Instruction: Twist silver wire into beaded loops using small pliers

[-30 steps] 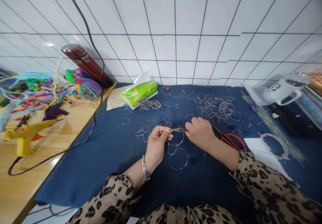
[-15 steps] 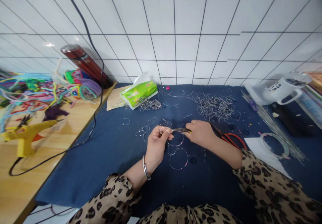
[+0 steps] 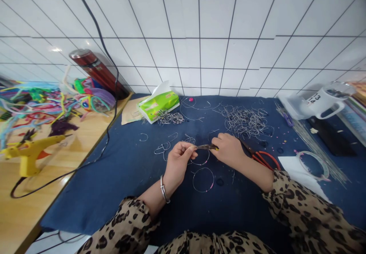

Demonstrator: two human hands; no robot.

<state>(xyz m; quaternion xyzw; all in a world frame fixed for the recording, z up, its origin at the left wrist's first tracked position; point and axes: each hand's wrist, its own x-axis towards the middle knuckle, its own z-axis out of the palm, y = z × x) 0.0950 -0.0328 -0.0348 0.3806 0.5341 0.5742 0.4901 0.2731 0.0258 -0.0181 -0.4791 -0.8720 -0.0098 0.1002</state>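
Shifted slightly rightward since one second ago: right hand (image 3: 228,149), a yellow patch of its pliers (image 3: 204,146) now exposed. Left to right: yellow glue gun (image 3: 28,155), on wooden table (image 3: 17,218); green tissue pack (image 3: 164,103), on dark blue cloth (image 3: 114,193); left hand (image 3: 177,162), thumb and finger pinching a beaded wire ring (image 3: 206,162), its arc showing just below the pliers; second beaded ring (image 3: 212,186), lying nearer the body; right hand, closed round the pliers, their tips at the left fingertips, bite too small to tell; tangled wire heap (image 3: 246,122), beyond; red-handled tool (image 3: 267,156), beside right forearm; white mug (image 3: 328,103).

Blue cloth (image 3: 114,185) under tangled wires (image 3: 246,121), white paper (image 3: 291,170), beaded ring (image 3: 212,186).
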